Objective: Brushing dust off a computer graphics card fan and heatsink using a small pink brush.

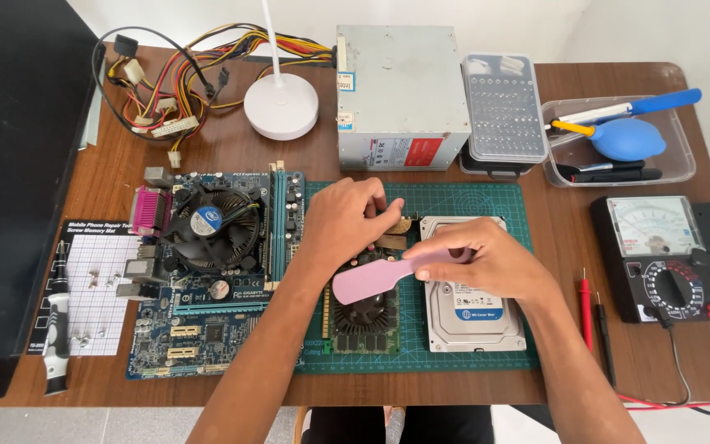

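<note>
My left hand (pixel 347 222) rests on the top edge of a graphics card (pixel 363 316) that lies on a green cutting mat (pixel 470 201), fingers curled over it. My right hand (pixel 486 259) grips the handle of a pink flat brush (pixel 371 279), whose wide end lies over the card's heatsink and fan. A hard drive (pixel 474 316) sits on the mat just right of the card, partly under my right hand.
A blue motherboard (pixel 207 271) with a fan lies left of the mat. Behind are a grey power supply (pixel 400 90) with cables (pixel 174 82), a white lamp base (pixel 281 105), a bit case (pixel 501 107) and a tool tray (pixel 618 140). A multimeter (pixel 659 255) sits right, a screwdriver (pixel 57 321) left.
</note>
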